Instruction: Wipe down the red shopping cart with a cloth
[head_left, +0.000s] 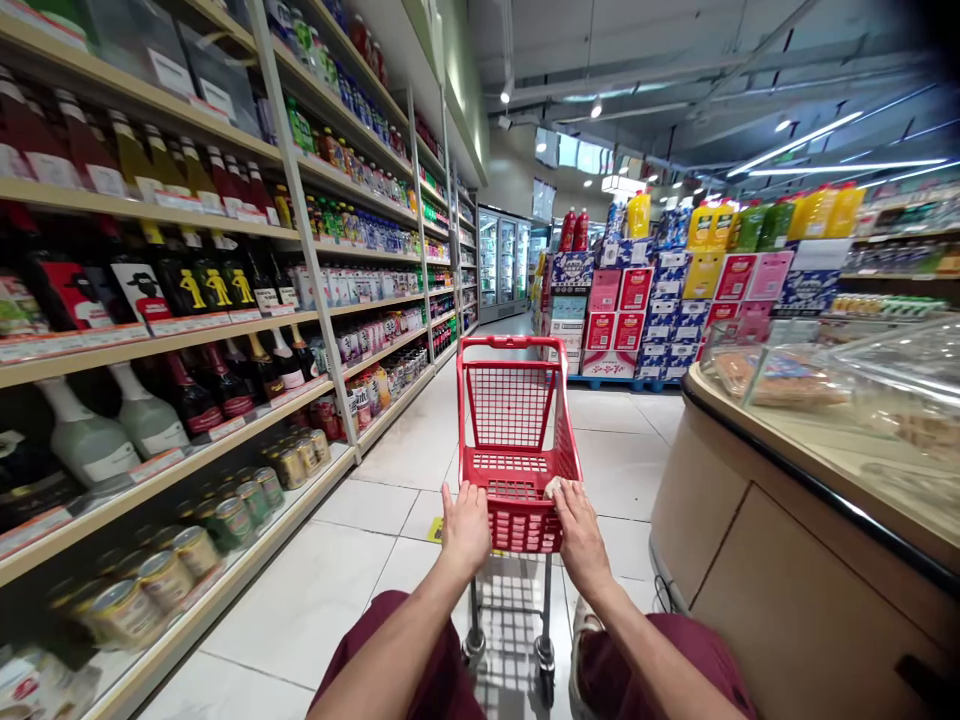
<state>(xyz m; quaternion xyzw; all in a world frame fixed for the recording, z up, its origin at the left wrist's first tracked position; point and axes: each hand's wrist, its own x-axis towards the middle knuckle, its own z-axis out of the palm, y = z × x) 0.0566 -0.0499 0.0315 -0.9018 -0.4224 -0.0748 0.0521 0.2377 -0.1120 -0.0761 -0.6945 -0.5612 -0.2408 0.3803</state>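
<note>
A small red plastic shopping cart (517, 402) stands in front of me, its lattice basket bare inside. My left hand (466, 527) rests on the left corner of the basket's near rim, fingers curled over it and thumb raised. At the right corner, my right hand (582, 532) grips the same rim with its fingers over the top. A small pale thing (553, 487) shows by the right fingertips; I cannot make out what it is. Below the basket, dark legs run down to the wheels (545, 665).
Tall shelves (225, 330) of bottles and cans line the left. A curved counter (787, 520) with clear covers bulges in on the right. Ahead stand stacked drink boxes (619, 320) on blue pallets, with glass-door fridges (502, 255) farther back. Pale floor tiles (375, 510) run between.
</note>
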